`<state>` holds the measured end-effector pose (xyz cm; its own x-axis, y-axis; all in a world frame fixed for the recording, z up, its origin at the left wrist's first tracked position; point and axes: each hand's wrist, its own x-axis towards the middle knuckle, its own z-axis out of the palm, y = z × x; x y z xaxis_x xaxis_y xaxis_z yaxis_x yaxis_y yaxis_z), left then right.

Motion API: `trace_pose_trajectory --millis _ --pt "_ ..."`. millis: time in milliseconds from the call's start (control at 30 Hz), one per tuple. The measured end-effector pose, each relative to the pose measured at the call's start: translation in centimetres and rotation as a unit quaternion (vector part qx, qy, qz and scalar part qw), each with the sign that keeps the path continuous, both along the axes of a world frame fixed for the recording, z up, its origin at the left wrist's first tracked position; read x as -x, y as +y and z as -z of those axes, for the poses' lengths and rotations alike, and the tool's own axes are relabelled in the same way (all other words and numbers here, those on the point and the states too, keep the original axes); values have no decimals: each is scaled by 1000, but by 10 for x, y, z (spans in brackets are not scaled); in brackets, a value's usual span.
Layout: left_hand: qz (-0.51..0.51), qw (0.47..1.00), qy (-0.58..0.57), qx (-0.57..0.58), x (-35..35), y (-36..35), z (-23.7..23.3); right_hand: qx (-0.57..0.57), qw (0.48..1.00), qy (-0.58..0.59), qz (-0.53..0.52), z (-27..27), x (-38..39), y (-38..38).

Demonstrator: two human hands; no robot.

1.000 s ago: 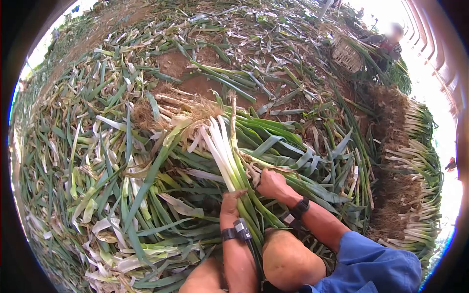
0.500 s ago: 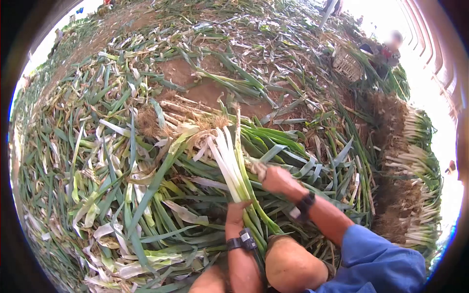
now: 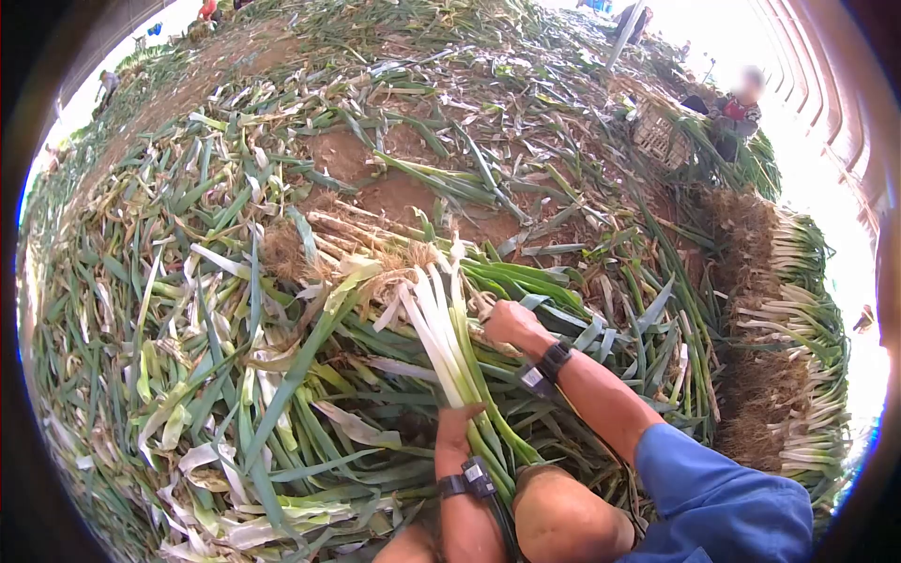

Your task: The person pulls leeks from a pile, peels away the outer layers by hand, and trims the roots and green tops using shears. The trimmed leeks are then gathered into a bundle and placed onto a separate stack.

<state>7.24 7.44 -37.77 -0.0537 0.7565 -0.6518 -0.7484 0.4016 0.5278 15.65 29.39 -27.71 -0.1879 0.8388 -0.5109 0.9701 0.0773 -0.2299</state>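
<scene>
My left hand (image 3: 457, 432) is wrapped around several green onions (image 3: 434, 328), their white stalks pointing up and away and their green leaves running down beside my knee. To the right of this bunch, my right hand (image 3: 514, 327) is closed on the pale end of another green onion stalk (image 3: 482, 306), partly hidden by the fingers. Beyond both hands lies a heap of untrimmed green onions (image 3: 357, 239) with brown, rooty ends and dry outer skins.
Loose leaves (image 3: 216, 375) and peelings cover the ground. At right, cleaned green onions (image 3: 798, 310) lie in bundled rows, roots inward. A crate (image 3: 661, 134) and a seated person (image 3: 737, 113) are at the far right, and more people are in the distance.
My right hand has moved up and to the left, closer to the white stalks, still closed on the stalk. My left hand keeps its hold, almost unmoved.
</scene>
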Motion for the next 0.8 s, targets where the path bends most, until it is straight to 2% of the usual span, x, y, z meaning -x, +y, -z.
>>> trace_pose_trajectory --millis 233,267,367,400,467,567,667,700,733,800 --pt "-4 1000 16 -2 1 -4 -2 -15 1000 8 -6 8 13 36" --pt "-2 1000 18 -8 3 -2 -4 -12 998 50 -23 15 5 34" --pt "0 1000 7 -6 3 -5 -8 71 984 -10 -163 -11 -7 -2" --pt "5 1000 -2 4 4 -6 -9 83 992 40 -80 -26 -13 -27" --pt "18 1000 -13 17 5 -4 -13 75 995 58 -33 -24 -35 -62" --pt "4 999 -35 -5 2 -4 -15 89 993 72 -26 -25 -51 -83" --pt "33 998 53 -20 4 -10 -15 161 961 211 77 -38 -37 -72" --pt "33 999 25 -6 5 -14 -16 113 958 254 70 -43 -29 -71" --pt "41 999 -5 -3 5 -16 -19 152 918 364 46 19 -36 -50" --pt "39 999 -4 -16 5 -15 -38 147 887 432 70 1 -14 -46"
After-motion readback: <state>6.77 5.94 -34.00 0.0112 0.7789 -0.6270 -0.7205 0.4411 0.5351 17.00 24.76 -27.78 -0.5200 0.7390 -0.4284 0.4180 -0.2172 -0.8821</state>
